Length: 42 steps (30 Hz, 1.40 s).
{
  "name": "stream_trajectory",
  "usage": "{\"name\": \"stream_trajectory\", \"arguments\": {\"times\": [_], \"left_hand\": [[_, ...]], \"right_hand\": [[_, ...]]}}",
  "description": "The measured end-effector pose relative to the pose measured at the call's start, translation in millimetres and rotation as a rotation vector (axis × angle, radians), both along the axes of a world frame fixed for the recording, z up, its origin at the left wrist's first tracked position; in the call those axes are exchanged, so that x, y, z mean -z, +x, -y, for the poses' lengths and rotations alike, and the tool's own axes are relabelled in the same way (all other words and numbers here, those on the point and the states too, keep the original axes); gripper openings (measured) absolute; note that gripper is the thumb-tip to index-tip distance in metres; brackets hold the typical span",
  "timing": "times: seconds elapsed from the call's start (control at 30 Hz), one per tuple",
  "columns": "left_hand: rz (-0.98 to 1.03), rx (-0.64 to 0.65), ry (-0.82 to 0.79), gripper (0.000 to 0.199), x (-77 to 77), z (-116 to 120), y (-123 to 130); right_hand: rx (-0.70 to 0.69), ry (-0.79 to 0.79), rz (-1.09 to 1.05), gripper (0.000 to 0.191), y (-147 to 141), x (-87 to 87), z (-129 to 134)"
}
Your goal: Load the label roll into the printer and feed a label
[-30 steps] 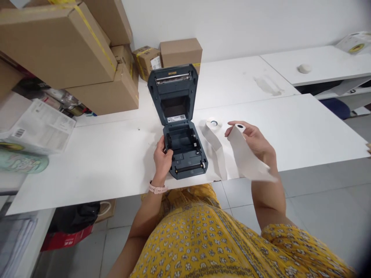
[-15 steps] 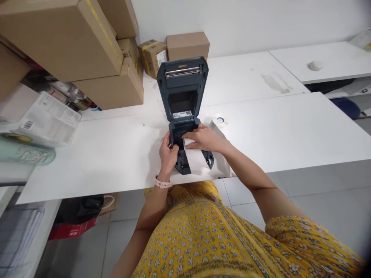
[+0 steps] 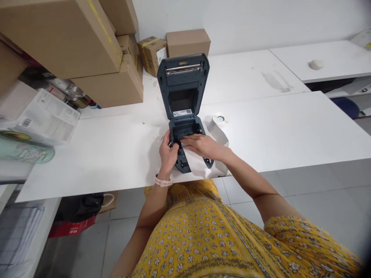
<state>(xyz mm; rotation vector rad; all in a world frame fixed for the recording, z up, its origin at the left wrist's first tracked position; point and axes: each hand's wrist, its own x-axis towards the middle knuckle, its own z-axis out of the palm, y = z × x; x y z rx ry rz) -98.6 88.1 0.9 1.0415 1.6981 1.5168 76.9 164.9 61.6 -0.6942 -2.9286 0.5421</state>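
Note:
A dark label printer (image 3: 183, 90) stands on the white table with its lid raised. My left hand (image 3: 168, 153) grips the left side of its base, thumb over the inner edge. Across the open compartment lies my right hand (image 3: 201, 146), fingers together over the small roll of white paper, which they mostly hide. From under that hand a white paper strip (image 3: 195, 161) runs over the printer's front. Right of the printer, a roll of labels (image 3: 220, 119) rests on the table with its strip curling toward the front edge.
Cardboard boxes (image 3: 101, 87) are stacked at the back left, with two smaller ones (image 3: 188, 41) behind the printer. A white carton (image 3: 48, 116) and a green bottle (image 3: 29, 150) are at the left. The white table (image 3: 284, 131) has its front edge near my body.
My right hand has flattened over the small paper roll, whose end was visible before between the fingers. The strip beside the printer has shifted. My left hand stays on the printer.

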Motion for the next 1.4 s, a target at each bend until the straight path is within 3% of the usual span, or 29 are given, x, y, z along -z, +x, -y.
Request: {"name": "stream_trajectory", "arguments": {"times": [0.33, 0.63, 0.9, 1.13, 1.4], "left_hand": [[0.0, 0.009, 0.025, 0.072, 0.0, 0, 1], [0.101, 0.053, 0.082, 0.069, -3.6, -2, 5], [0.108, 0.084, 0.078, 0.07, 2.6, -2, 3], [0.118, 0.107, 0.083, 0.074, -0.9, 0, 3], [0.13, 0.102, 0.081, 0.076, -1.8, -1, 2]], "right_hand": [[0.23, 0.13, -0.154, 0.041, 9, 14.6, 55], [0.26, 0.287, -0.303, 0.038, 15, 31.4, 89], [0.285, 0.358, -0.358, 0.032, 15, 31.4, 100], [0.297, 0.38, -0.36, 0.031, 15, 32.5, 100], [0.3, 0.331, -0.326, 0.033, 15, 34.9, 101]]}}
